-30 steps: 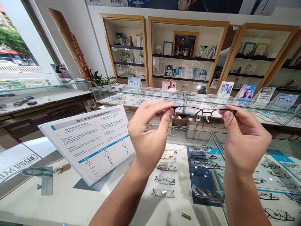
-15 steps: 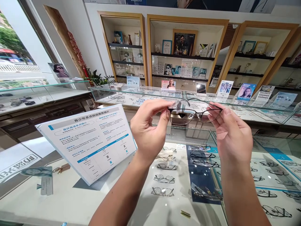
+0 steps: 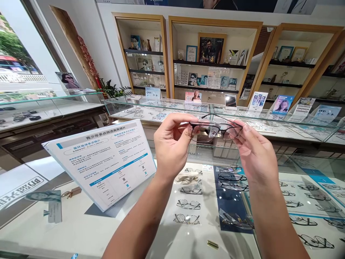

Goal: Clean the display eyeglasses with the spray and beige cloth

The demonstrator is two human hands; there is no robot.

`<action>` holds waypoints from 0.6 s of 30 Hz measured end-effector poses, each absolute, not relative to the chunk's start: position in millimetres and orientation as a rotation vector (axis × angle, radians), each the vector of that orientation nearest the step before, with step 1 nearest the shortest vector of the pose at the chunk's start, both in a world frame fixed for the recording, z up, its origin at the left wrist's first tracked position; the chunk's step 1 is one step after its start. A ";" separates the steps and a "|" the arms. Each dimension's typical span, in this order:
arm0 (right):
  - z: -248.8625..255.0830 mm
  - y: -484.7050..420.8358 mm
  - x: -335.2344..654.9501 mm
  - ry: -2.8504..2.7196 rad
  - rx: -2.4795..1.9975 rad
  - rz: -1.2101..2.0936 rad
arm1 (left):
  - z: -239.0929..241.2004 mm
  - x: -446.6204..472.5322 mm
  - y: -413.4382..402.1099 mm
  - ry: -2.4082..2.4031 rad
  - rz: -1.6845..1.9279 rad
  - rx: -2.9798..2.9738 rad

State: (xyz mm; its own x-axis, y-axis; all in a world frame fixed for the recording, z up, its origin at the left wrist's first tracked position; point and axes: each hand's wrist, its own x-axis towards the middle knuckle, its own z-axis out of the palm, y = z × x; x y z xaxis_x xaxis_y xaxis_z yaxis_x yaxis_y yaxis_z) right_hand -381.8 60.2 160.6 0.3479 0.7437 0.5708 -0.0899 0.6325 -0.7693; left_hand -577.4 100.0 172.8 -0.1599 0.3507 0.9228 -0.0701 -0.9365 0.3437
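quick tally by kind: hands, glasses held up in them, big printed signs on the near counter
hands: 2 (left hand, right hand)
glasses: 1, black frame, pinched at both ends
printed sign: 1, propped at a slant
total: 4

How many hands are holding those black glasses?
2. The left hand pinches the glasses at their left end, and the right hand holds their right end. No other hand is in view.
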 end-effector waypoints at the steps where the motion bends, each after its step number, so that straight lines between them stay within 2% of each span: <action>1: 160.4 60.6 -381.5 -1.093 -0.713 0.611 | 172.7 -577.6 100.9 0.320 2.173 1.824; 6: 160.2 61.9 -369.0 -1.173 -0.801 0.469 | 173.8 -583.0 105.0 0.413 2.090 1.826; 10: 165.1 56.2 -357.0 -1.377 -0.885 0.284 | 174.8 -585.4 109.2 0.464 1.842 1.846; 14: 171.5 47.6 -358.1 -1.657 -0.982 0.341 | 174.8 -581.8 107.7 0.513 1.580 1.804; 18: 172.7 45.9 -362.1 -1.760 -1.004 0.434 | 174.8 -578.8 103.4 0.520 1.495 1.763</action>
State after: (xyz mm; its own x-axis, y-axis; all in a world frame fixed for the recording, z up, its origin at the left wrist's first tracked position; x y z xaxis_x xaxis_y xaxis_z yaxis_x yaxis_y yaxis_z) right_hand -362.1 45.9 172.7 -0.1330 0.7933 0.5942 0.4257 0.5871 -0.6886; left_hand -578.8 103.4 174.8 0.2338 0.7204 0.6529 -0.1603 -0.6338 0.7567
